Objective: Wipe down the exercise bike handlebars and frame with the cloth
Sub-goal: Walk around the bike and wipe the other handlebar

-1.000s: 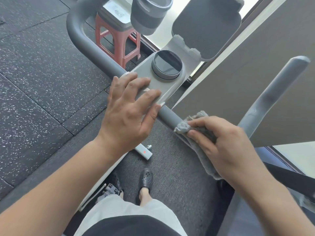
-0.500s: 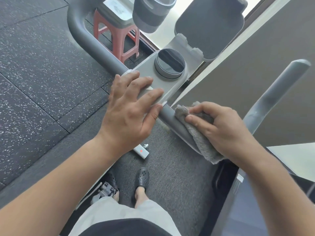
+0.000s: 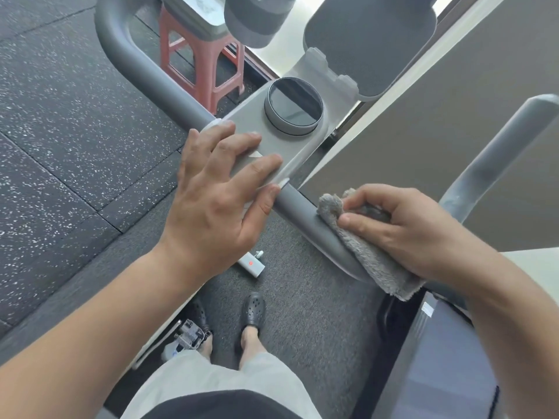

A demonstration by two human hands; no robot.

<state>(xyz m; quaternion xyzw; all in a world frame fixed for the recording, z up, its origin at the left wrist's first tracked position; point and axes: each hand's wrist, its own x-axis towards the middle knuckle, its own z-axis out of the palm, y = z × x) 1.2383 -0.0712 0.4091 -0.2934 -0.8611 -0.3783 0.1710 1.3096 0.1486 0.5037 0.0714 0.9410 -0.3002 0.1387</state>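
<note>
The exercise bike's grey handlebar (image 3: 295,204) runs from upper left to lower right across the view. Its pale console (image 3: 251,122) carries a round dark display (image 3: 294,106). My left hand (image 3: 220,192) lies flat on the console's near edge, fingers spread, holding nothing. My right hand (image 3: 399,228) presses a grey fluffy cloth (image 3: 363,252) around the bar just right of the console; the cloth hangs below the bar. The right handlebar arm (image 3: 496,155) rises behind my right hand.
A red plastic stool (image 3: 205,58) stands on the speckled black floor at top centre. A grey cup holder (image 3: 257,22) and tablet holder (image 3: 369,40) sit beyond the console. My feet in dark clogs (image 3: 253,309) and a bike pedal (image 3: 190,332) are below. A grey wall (image 3: 408,131) is right.
My right hand slid the cloth up the bar toward the console, then back down to the right. My left hand stayed on the console.
</note>
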